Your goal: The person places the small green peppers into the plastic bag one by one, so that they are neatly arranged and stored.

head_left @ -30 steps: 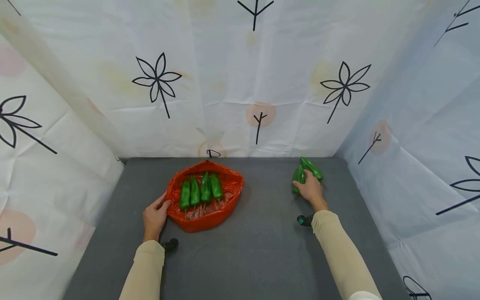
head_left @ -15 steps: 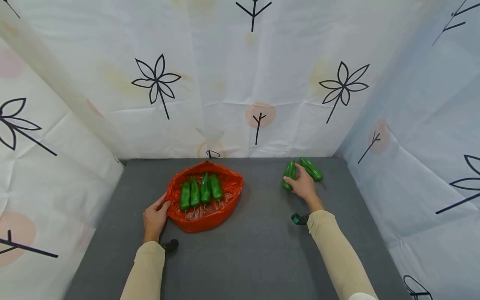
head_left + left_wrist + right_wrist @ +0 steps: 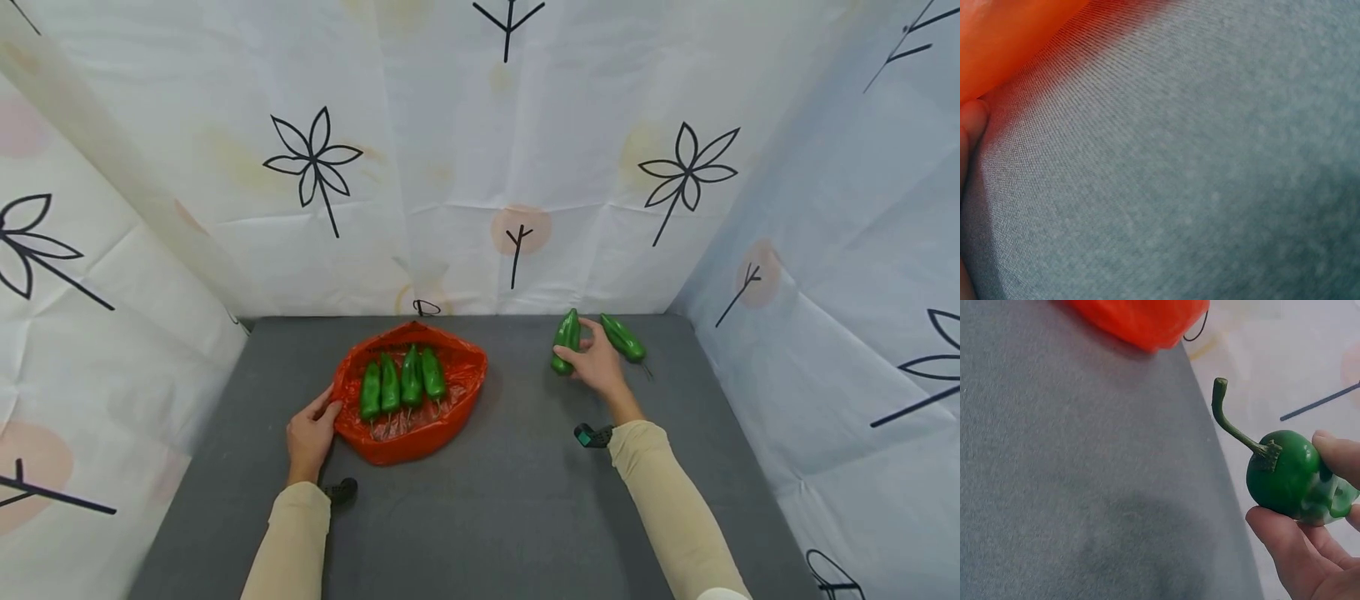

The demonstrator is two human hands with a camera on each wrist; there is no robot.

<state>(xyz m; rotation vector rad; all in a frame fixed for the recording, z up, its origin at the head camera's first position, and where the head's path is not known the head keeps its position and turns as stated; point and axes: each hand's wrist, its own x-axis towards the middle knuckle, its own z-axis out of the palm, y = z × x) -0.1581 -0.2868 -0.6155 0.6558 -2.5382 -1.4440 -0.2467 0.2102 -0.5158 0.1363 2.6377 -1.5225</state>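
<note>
A green pepper (image 3: 567,340) is gripped by my right hand (image 3: 600,363) between thumb and fingers near the back of the table. In the right wrist view, this pepper (image 3: 1288,472) shows its curved stem and appears raised off the grey surface. Just right of that hand lies another green pepper (image 3: 623,338). My left hand (image 3: 309,437) pinches the left rim of an open red plastic bag (image 3: 416,446). Inside the bag, several green peppers (image 3: 411,377) lie side by side, stems towards me. The left wrist view catches only fingertips (image 3: 974,119) against the bag.
The grey table (image 3: 480,517) extends from the bag to the right hand and forward to me. White patterned cloth (image 3: 450,167) hangs behind it and along both sides. A dark wrist device (image 3: 592,436) sits by each sleeve.
My right hand has drawn its pepper leftward, away from the pepper lying on the right, and raised it. The left hand and the bag have stayed in place.
</note>
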